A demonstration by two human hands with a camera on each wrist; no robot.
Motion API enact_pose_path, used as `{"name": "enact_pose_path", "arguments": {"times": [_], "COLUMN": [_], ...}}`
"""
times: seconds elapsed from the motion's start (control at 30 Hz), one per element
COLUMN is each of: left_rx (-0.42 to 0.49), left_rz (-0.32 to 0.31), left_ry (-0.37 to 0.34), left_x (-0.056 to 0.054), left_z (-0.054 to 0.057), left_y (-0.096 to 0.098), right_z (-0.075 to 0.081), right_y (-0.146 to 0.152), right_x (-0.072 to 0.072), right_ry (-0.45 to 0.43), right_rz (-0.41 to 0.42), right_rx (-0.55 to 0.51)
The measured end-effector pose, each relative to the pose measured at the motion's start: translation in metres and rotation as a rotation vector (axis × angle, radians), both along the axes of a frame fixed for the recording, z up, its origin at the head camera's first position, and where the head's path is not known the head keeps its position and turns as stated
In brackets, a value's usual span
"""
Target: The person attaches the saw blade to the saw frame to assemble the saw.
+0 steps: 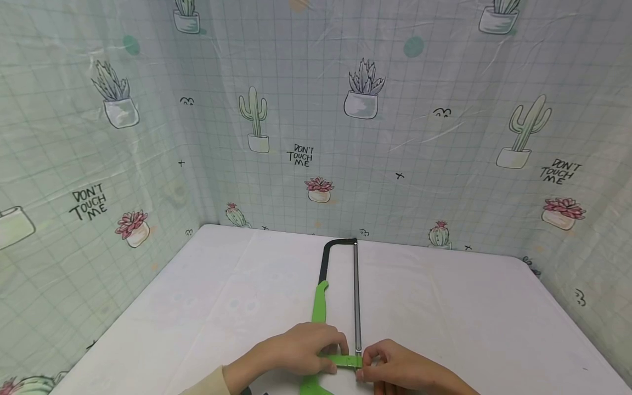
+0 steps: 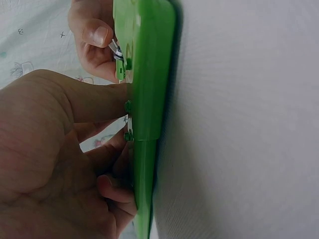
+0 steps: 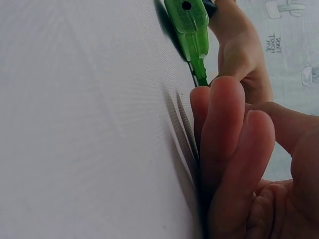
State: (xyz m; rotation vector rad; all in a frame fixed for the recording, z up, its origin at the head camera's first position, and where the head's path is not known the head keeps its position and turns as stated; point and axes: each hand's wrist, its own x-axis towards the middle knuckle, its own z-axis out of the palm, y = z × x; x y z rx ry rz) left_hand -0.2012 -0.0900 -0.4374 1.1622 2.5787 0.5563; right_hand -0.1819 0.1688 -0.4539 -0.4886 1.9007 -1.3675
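A hacksaw [image 1: 319, 307] lies on the white table, with its black bow [image 1: 325, 263] at the far end and its long grey blade [image 1: 357, 302] on the right side. My left hand [image 1: 308, 345] grips the green frame where the short green crosspiece [image 1: 345, 361] branches off; its thumb presses this part in the left wrist view. At the crosspiece's right end, my right hand [image 1: 395, 366] pinches the blade's near end with thumb and forefinger. A small metal piece [image 2: 117, 51] shows beside the right thumb. Curled right fingers [image 3: 227, 124] hide much of this spot in the right wrist view.
Dark objects [image 1: 247, 391] show partly at the bottom edge, below the left wrist. The white table [image 1: 237, 307] stretches to both sides of the hacksaw. A cactus-printed curtain [image 1: 306, 120] encloses the table at the back and sides.
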Motion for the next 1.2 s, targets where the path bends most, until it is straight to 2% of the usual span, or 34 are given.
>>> {"name": "enact_pose_path", "arguments": {"times": [0.33,0.67,1.2], "left_rx": [0.007,0.005,0.008], "left_rz": [-0.006,0.002,-0.006], "left_ry": [-0.011,-0.008,-0.012], "left_x": [0.0006,-0.0008,0.0], "left_z": [0.0,0.001,0.0022], "left_y": [-0.0006,0.0002,0.0002], "right_z": [-0.0008,0.0033,0.0023], "right_y": [-0.0009,0.0007,0.0025], "right_x": [0.0002,-0.0011,-0.0013], "right_ry": [0.004,0.012,0.021], "right_rz": [-0.006,0.027,0.035], "right_rx": [0.021,0.0,-0.003]}}
